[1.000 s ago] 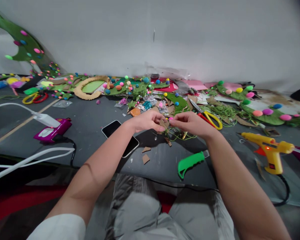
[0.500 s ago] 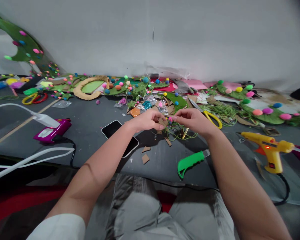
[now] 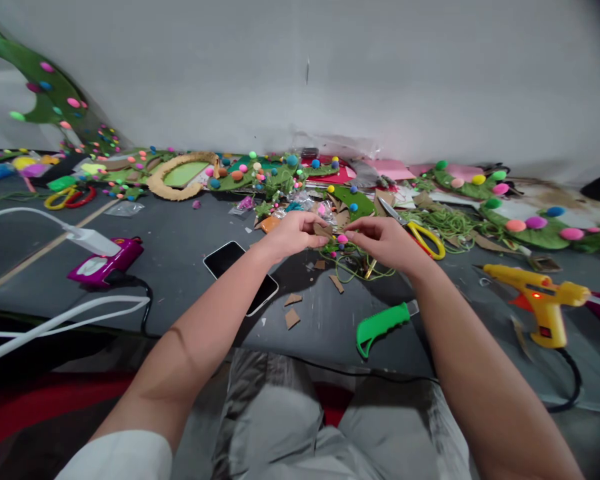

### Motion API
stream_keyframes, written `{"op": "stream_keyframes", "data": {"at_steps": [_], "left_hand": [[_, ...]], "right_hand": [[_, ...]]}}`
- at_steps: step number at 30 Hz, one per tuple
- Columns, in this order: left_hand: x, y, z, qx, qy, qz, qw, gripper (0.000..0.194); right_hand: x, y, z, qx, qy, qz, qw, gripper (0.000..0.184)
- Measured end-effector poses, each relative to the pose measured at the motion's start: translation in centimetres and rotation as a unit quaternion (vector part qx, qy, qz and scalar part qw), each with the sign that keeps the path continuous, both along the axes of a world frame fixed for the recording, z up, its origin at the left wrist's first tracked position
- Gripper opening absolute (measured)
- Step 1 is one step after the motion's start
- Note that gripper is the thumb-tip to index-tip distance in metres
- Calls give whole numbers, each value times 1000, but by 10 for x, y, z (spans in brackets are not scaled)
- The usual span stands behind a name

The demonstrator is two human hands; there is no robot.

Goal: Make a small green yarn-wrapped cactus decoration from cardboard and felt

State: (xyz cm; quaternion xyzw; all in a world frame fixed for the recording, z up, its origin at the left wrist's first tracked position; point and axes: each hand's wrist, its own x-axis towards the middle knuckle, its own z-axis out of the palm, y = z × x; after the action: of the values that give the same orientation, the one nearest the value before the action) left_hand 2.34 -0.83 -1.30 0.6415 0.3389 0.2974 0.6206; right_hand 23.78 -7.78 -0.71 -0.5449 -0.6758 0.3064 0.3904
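Observation:
My left hand (image 3: 296, 233) pinches a small piece of brown cardboard (image 3: 323, 231) between thumb and fingertips. Close beside it, my right hand (image 3: 384, 240) has its thumb and forefinger together at a pink pom-pom (image 3: 343, 239). The pom-pom seems to sit at the edge of a small green piece with other tiny pom-poms, partly hidden by my fingers. Below both hands, green string (image 3: 353, 270) lies loosely coiled on the dark table. Cardboard scraps (image 3: 293, 319) and a black-screened phone (image 3: 226, 259) lie in front of my left hand.
A green-handled cutter (image 3: 384, 327) lies near the table's front edge. Yellow scissors (image 3: 427, 240) rest right of my right hand. A yellow hot glue gun (image 3: 540, 293), its light lit, stands at the right. Purple glue gun (image 3: 113, 260) and white cables are at the left. Pom-pom-covered green shapes line the back.
The cardboard piece in my left hand has tilted and risen slightly, and the pink pom-pom shows more fully between my hands. Both hands stay in nearly the same place.

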Motion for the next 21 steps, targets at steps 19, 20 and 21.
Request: {"op": "stream_keyframes", "data": {"at_steps": [19, 20, 21], "left_hand": [[-1, 0, 4, 21, -59, 108, 992, 39], [-1, 1, 4, 22, -56, 108, 992, 39], [-2, 1, 4, 22, -56, 108, 992, 39]], "right_hand": [[87, -106, 12, -77, -292, -138, 943, 31], [97, -103, 8, -57, -298, -174, 937, 30], [105, -102, 6, -46, -304, -199, 930, 30]]}}
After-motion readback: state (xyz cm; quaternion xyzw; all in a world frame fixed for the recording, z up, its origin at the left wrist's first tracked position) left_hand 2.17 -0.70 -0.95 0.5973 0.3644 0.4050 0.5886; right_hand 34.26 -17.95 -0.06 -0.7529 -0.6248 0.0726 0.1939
